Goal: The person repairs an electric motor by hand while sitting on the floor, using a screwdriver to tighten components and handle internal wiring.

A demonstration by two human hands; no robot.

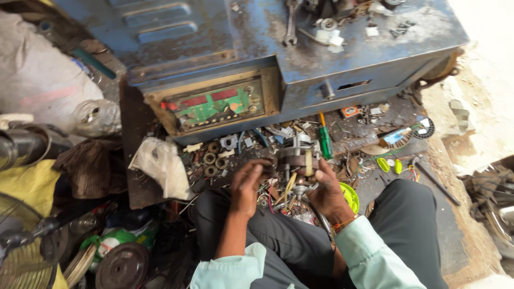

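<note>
**Both hands on the motor, casing off, windings bare**

Centre of the frame: a small electric motor (pixel 297 160) sits held between the knees, just above the lap. The left hand (pixel 247 184) grips its left side, fingers curled onto the body; the right hand (pixel 325 190) cups it from the lower right, fingers wrapped under and around, though exactly what the fingertips pinch down there is hard to make out among the wires.

How far along? As a judgement: well into a strip-down or repair. The motor shows no outer housing, its metal core and loose yellowish leads are exposed, and parts lie scattered around it. A row of bearings (pixel 211 159) sits just left of the motor, a green screwdriver (pixel 325 140) lies just above right, untouched, and a yellow-green plastic piece (pixel 350 197) rests beside the right wrist. Nothing looks reassembled yet.

Upper frame: a blue metal cabinet (pixel 375 48) with a green circuit board (pixel 217 104) showing in its front, and a spanner (pixel 290 24) lying on top. A white rag (pixel 160 166) lies left of centre, a fan grille (pixel 19 251) at lower left.
</note>
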